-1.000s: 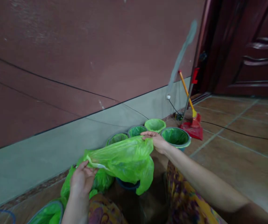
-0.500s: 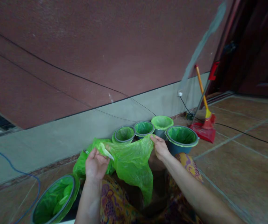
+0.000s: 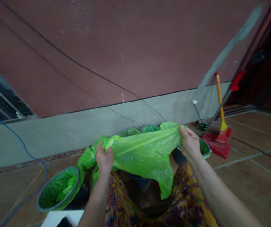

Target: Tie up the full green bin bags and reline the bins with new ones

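Observation:
I hold a thin green plastic bag [image 3: 145, 154] stretched wide between both hands. My left hand [image 3: 104, 159] is closed on its left edge. My right hand [image 3: 190, 143] pinches its right edge, over a grey bin lined in green [image 3: 205, 148]. The bag sags down over a dark unlined bin [image 3: 135, 180] between my knees, which are covered by a patterned yellow and purple cloth. A bundle of more green bags [image 3: 87, 159] lies just left of my left hand.
Three lined bins [image 3: 130, 131] stand in a row along the wall behind the bag. Another lined bin [image 3: 60, 189] sits at lower left beside a white object [image 3: 62, 218]. A red dustpan with a broom [image 3: 219, 138] leans at right. A blue cable [image 3: 31, 164] trails on the floor.
My hands have moved apart and the bag is pulled out wider and flatter. My right hand has shifted right, over the front bin. The view has swung left.

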The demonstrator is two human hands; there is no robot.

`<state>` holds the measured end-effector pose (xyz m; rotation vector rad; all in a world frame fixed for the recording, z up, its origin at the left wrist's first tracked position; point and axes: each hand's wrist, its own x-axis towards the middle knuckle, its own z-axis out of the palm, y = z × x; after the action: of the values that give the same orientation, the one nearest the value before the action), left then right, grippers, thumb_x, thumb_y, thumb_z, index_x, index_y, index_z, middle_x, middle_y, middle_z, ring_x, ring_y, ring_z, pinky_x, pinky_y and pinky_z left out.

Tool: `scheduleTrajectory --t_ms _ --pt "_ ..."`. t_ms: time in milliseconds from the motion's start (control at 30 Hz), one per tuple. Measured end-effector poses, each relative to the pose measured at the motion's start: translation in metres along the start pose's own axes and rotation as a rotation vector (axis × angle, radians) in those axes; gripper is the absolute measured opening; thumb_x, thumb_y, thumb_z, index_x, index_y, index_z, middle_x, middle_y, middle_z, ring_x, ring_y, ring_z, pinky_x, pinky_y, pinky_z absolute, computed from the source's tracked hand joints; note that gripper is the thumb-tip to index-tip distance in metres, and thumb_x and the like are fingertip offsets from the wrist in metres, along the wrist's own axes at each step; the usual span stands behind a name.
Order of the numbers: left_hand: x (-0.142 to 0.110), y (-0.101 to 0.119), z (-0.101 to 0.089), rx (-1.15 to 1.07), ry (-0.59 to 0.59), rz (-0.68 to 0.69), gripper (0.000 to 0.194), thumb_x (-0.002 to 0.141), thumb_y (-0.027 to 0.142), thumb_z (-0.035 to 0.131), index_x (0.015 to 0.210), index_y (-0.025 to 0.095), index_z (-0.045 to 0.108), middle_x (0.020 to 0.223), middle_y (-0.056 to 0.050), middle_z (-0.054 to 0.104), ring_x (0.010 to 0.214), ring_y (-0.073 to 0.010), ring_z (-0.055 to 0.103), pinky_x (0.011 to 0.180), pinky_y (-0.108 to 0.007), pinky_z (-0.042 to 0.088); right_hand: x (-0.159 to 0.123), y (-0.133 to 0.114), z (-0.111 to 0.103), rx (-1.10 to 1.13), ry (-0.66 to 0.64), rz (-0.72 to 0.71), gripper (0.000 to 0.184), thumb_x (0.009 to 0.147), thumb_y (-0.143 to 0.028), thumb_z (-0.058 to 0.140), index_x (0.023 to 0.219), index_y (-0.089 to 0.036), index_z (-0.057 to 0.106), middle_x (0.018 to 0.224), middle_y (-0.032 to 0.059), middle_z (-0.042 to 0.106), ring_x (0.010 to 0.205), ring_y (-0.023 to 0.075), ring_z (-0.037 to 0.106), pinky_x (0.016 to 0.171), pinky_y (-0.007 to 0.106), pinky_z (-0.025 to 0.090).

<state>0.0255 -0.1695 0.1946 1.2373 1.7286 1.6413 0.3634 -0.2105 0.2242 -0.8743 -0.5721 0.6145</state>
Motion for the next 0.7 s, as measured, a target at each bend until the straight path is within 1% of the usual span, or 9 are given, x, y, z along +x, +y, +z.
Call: scheduleTrajectory --t_ms 100,167,233,300,400,467,533,600,700 --pt "-0.005 0.005 -0.005 0.010 0.030 0.059 0.048 0.071 0.028 0.066 0.119 0.019 0.065 0.065 0.004 0.061 0.056 -0.0147 0.056 0.062 -0.025 0.044 0.001 -0.008 0.002 0.005 0.006 -0.034 0.034 0.062 -0.046 0.081 0.076 -0.017 0.070 0.066 -0.0040 0.064 0.057 0.0100 0.056 0.057 0.023 0.048" --pt "-0.012 0.010 -0.006 -0.132 -0.063 0.061 0.035 0.071 0.031 0.067 0.104 0.020 0.072 0.073 0.001 0.068 0.066 -0.0163 0.061 0.067 -0.025 0.047 0.001 -0.009 0.003 0.021 0.039 -0.025 0.032 0.062 -0.043 0.081 0.075 -0.016 0.069 0.067 -0.0034 0.065 0.057 0.0105 0.057 0.057 0.024 0.049" --pt "-0.019 0.013 -0.008 -0.315 -0.203 -0.022 0.028 0.070 0.036 0.070 0.092 0.019 0.074 0.079 -0.001 0.072 0.070 -0.0169 0.064 0.068 -0.026 0.049 0.004 -0.008 0.002 0.041 0.102 -0.007 0.029 0.062 -0.038 0.080 0.073 -0.016 0.067 0.067 -0.0031 0.065 0.057 0.0106 0.057 0.056 0.024 0.050" --pt "-0.024 0.016 -0.010 -0.466 -0.277 -0.153 0.030 0.064 0.039 0.075 0.084 0.016 0.074 0.077 -0.002 0.073 0.065 -0.0160 0.064 0.065 -0.026 0.051 0.008 -0.006 -0.002 0.055 0.164 0.007 0.024 0.064 -0.033 0.079 0.070 -0.015 0.065 0.066 -0.0028 0.064 0.057 0.0107 0.056 0.054 0.024 0.050" --pt "-0.031 0.019 -0.016 -0.620 -0.188 -0.307 0.032 0.056 0.038 0.081 0.075 0.015 0.071 0.068 -0.001 0.071 0.058 -0.0137 0.063 0.062 -0.025 0.052 0.014 -0.005 -0.010 0.057 0.238 -0.017 0.018 0.068 -0.027 0.075 0.067 -0.016 0.061 0.062 -0.0041 0.060 0.055 0.0100 0.054 0.051 0.023 0.048" --pt "-0.034 0.020 -0.019 -0.677 -0.118 -0.388 0.031 0.056 0.037 0.081 0.074 0.014 0.069 0.067 0.000 0.071 0.058 -0.0132 0.063 0.063 -0.026 0.053 0.016 -0.005 -0.015 0.061 0.274 -0.043 0.018 0.071 -0.023 0.073 0.064 -0.016 0.058 0.059 -0.0057 0.057 0.054 0.0092 0.052 0.051 0.022 0.047" --pt "-0.037 0.018 -0.020 -0.684 -0.096 -0.460 0.030 0.057 0.035 0.080 0.075 0.014 0.068 0.066 0.000 0.070 0.058 -0.0135 0.064 0.064 -0.027 0.053 0.016 -0.007 -0.019 0.068 0.310 -0.053 0.019 0.073 -0.019 0.070 0.061 -0.017 0.056 0.058 -0.0063 0.054 0.053 0.0090 0.050 0.051 0.021 0.047" --pt "-0.038 0.011 -0.019 -0.635 -0.080 -0.475 0.027 0.058 0.034 0.078 0.073 0.014 0.067 0.063 0.000 0.068 0.056 -0.0134 0.063 0.062 -0.027 0.052 0.015 -0.009 -0.020 0.068 0.347 -0.067 0.020 0.076 -0.018 0.068 0.060 -0.018 0.056 0.057 -0.0061 0.052 0.053 0.0094 0.049 0.050 0.021 0.045" --pt "-0.036 -0.004 -0.016 -0.514 -0.061 -0.405 0.023 0.058 0.034 0.074 0.068 0.015 0.067 0.058 0.002 0.064 0.054 -0.0133 0.060 0.058 -0.026 0.049 0.011 -0.012 -0.018 0.036 0.351 -0.117 0.024 0.078 -0.018 0.066 0.057 -0.019 0.054 0.054 -0.0064 0.048 0.050 0.0095 0.043 0.048 0.021 0.042"
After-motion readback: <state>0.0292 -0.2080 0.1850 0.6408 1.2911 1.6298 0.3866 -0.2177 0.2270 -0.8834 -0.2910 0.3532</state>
